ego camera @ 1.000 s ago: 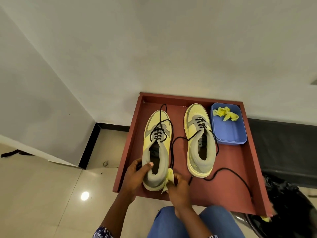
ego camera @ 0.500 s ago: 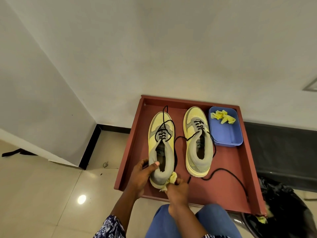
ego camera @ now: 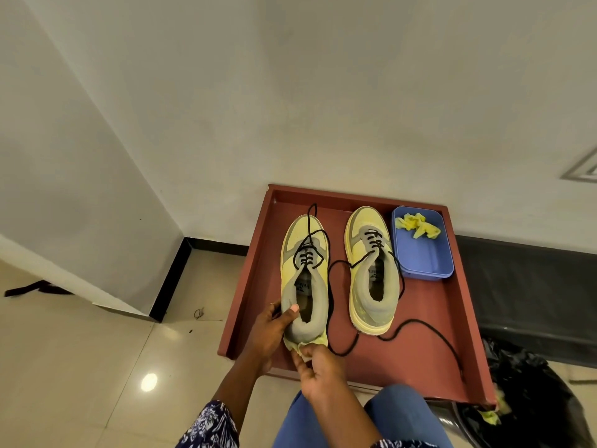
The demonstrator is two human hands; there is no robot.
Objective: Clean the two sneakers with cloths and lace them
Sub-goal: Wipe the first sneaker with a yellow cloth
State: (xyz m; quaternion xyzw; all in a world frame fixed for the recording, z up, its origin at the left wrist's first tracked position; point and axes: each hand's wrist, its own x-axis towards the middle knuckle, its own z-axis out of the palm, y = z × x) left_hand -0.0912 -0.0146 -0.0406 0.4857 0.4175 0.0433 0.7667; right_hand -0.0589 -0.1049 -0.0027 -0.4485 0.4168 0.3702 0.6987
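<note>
On the red tray [ego camera: 248, 286], my left hand [ego camera: 274, 324] grips the left sneaker [ego camera: 305, 279] at its collar to steady it while my right hand [ego camera: 318, 367] pinches a yellow cloth [ego camera: 305, 345] against the heel; 1 sneaker [ego camera: 371, 270] waits beside.

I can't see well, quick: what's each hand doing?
Left hand: grips the left sneaker at its heel.
Right hand: pinches a yellow cloth against that heel.

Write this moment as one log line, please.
left hand: grips left sneaker heel | right hand: pinches yellow cloth against heel | right sneaker: on tray, untouched
</note>
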